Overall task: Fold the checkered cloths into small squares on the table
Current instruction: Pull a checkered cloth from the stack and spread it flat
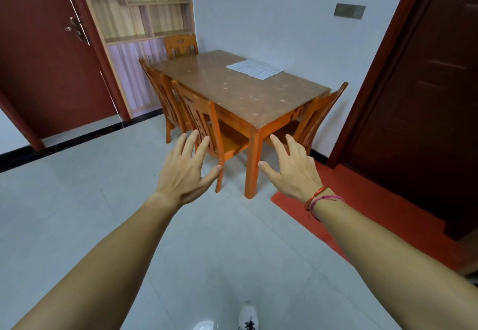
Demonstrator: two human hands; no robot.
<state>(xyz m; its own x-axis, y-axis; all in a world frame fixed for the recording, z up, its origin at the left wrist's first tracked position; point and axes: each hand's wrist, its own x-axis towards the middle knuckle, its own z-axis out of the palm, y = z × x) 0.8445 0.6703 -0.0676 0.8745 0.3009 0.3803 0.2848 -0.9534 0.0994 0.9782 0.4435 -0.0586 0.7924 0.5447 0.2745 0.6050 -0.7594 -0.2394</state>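
Note:
A white checkered cloth lies flat on the far right part of a brown table, near the wall. I stand on the floor some way from the table. My left hand and my right hand are stretched out in front of me with fingers spread, holding nothing. Both hands hang in the air below the table's near corner, far from the cloth. Red strings circle my right wrist.
Orange wooden chairs stand along the table's left side, one at the near right end and one at the far end. A red door is on the left, a dark door and red mat on the right. Grey tile floor lies between.

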